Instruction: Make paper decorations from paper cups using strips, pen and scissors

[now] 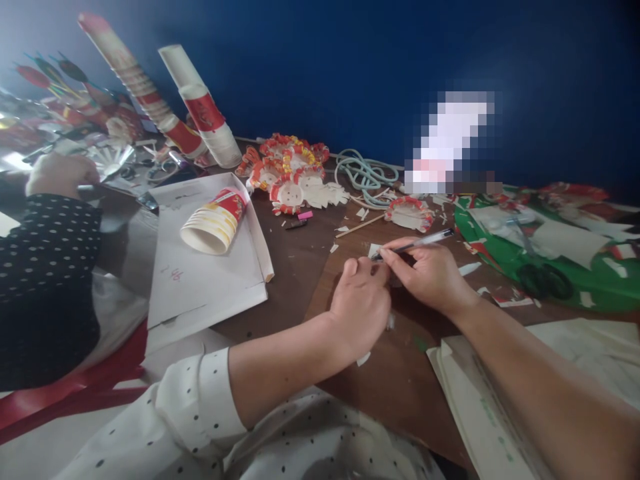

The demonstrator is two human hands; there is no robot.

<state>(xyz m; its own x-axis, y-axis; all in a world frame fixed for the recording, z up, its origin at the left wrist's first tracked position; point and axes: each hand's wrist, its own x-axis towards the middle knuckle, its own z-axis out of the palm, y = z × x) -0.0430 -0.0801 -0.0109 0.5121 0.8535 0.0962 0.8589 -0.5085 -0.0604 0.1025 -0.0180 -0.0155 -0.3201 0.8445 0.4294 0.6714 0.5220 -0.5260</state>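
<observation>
My right hand [425, 270] is closed around a pen [420, 241] with a clear barrel and dark end, its tip pointing down to the left. Beside it, my left hand [363, 303] rests on the brown table with its fingers curled down and pressed together. A small piece of white paper [373, 250] sticks out past the left fingertips, right at the pen's tip; most of it is hidden by the fingers. Just beyond the hands lie a thin wooden stick [361, 225] and a round red-edged paper craft [409, 213].
A white box lid [175, 300] holds stacked paper cups [215, 223]. Behind are tall cup stacks [205, 110], several red-edged crafts [287, 193] and pale cord [363, 170]. At right, a green tray [565, 297] bears black-handled scissors [545, 281]. Another person's hand [60, 175] is at left.
</observation>
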